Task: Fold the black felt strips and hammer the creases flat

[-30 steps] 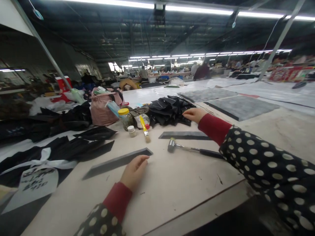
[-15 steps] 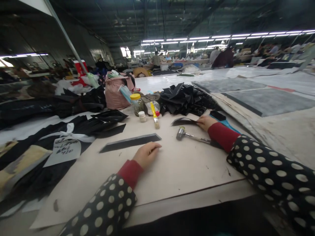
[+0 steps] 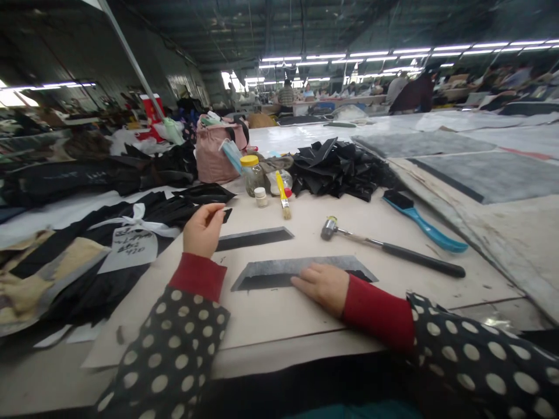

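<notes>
My right hand [image 3: 323, 285] lies flat with fingers stretched on a grey and black strip with slanted ends [image 3: 266, 270]. The hand and cuff cover part of its right side. My left hand [image 3: 203, 230] is raised at the left, thumb and fingertips pinched together; what they hold, if anything, is hidden. Just beyond those fingertips shows the tip of a black piece [image 3: 227, 216]. Behind the first strip lies another narrow black strip with a grey edge [image 3: 257, 238], its left end hidden by my left hand. Right of the strips rests a hammer [image 3: 393, 250] with a black handle.
A blue-handled brush [image 3: 425, 224] lies at the right. At the back stand a heap of black pieces [image 3: 340, 169], a yellow paintbrush [image 3: 283, 195], a small white bottle [image 3: 261, 198], a yellow-lidded jar [image 3: 252, 176] and a pink bag [image 3: 216, 152]. Tagged black bundles [image 3: 87, 256] fill the left.
My right hand has brought the strip from beside the hammer to the front middle and laid it down. My left hand has moved left and up, toward the black pieces.
</notes>
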A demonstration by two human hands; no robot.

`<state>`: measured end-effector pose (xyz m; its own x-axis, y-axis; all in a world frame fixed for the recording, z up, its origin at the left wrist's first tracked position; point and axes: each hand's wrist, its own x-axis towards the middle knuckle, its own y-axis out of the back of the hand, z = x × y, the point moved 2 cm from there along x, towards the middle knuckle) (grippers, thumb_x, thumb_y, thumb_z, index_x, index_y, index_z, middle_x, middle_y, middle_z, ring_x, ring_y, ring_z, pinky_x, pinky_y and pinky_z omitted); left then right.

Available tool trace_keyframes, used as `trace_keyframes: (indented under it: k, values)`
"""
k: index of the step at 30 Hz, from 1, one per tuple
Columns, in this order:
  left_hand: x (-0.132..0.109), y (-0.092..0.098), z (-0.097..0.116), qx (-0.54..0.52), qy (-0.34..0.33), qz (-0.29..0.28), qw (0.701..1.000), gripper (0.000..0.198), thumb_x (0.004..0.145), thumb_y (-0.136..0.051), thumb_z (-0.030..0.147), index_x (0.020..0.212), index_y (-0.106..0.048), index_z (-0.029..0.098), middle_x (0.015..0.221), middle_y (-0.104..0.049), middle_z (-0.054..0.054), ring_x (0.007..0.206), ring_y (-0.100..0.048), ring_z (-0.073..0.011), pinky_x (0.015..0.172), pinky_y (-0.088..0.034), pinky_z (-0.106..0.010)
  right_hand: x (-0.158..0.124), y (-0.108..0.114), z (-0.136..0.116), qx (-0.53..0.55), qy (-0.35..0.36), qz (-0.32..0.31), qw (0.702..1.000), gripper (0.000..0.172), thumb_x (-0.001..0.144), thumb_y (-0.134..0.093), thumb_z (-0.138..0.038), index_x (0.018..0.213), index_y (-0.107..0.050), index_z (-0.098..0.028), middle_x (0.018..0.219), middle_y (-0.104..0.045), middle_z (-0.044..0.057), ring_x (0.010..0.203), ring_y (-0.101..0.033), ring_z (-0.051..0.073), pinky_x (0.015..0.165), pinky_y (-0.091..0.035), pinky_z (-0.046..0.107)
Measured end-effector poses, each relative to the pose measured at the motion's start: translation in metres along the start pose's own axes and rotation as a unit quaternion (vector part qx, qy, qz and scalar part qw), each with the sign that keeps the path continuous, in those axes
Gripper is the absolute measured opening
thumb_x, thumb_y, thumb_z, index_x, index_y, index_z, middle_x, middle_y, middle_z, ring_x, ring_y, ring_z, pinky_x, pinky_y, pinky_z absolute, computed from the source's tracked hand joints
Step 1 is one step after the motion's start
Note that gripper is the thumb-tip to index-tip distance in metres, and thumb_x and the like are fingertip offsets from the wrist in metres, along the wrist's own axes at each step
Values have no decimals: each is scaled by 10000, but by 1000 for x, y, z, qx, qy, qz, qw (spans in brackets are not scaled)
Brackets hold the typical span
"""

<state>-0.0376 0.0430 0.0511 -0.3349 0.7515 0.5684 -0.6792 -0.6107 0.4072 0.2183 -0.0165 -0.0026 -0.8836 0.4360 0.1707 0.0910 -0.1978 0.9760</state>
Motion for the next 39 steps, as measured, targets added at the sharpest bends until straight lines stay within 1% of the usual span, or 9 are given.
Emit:
trace_keyframes:
  k: [3,8,12,19,22,28,31,35,39]
  values:
    - [-16,-24,8,74,-109,-115,985,238,796,-460,294,938,-604,168,881,-606,-36,766,-557,-139,699,-460,-250,7,3,3,25,-8,-25,999,256,851,-349,-162,958,-581,-141,824,-561,76,705,-432,167,576,-340,287]
    - [-43,-61,12,247,-216,-325,887,225,795,-486,250,968,-591,152,974,-591,-81,925,-538,-199,841,-426,-319,5,4,7,49,-20,5,999,233,844,-370,-165,917,-591,-150,820,-558,75,731,-438,170,604,-354,287]
    - [-49,-70,17,345,-207,-334,853,198,819,-418,164,874,-604,122,885,-590,-110,846,-557,-212,771,-441,-327,1,-1,6,54,-27,42,997,224,824,-391,-154,901,-600,-157,812,-571,77,721,-457,173,601,-368,289]
    - [-46,-71,17,354,-206,-309,859,221,819,-374,111,866,-589,133,871,-568,-109,819,-543,-211,715,-440,-320,-2,4,10,149,-81,126,977,270,848,-358,-209,913,-618,-172,814,-605,68,724,-530,153,623,-412,267]
    - [-49,-65,25,337,-220,-299,865,222,827,-380,140,921,-581,141,888,-570,-94,866,-523,-206,766,-426,-315,-3,11,23,278,-166,176,930,295,856,-367,-293,890,-626,-156,761,-613,58,687,-555,137,627,-435,258]
    - [-88,-61,70,181,-330,-335,864,236,845,-379,199,938,-591,155,847,-586,-68,804,-512,-181,741,-419,-300,-14,19,59,460,-352,283,765,380,837,-371,-414,959,-597,-134,692,-578,31,550,-516,105,455,-408,219]
    - [-95,-63,76,84,-279,-368,883,231,850,-406,261,898,-606,155,814,-593,-57,771,-524,-159,729,-424,-282,-18,26,63,386,-338,338,789,276,815,-447,-340,921,-608,-142,722,-574,36,616,-516,113,522,-421,235]
    - [-86,-61,71,-61,-137,-342,928,207,818,-477,320,848,-605,160,780,-587,-28,704,-527,-125,632,-425,-237,-14,35,47,318,-184,350,862,131,792,-502,-213,816,-618,-157,724,-576,37,634,-508,110,571,-429,249]
    - [-86,-63,67,-164,-55,-364,915,234,786,-516,364,851,-597,154,800,-590,-27,734,-541,-133,650,-441,-239,-11,40,34,313,-89,343,881,92,776,-531,-180,819,-611,-165,710,-567,29,645,-522,109,590,-446,249]
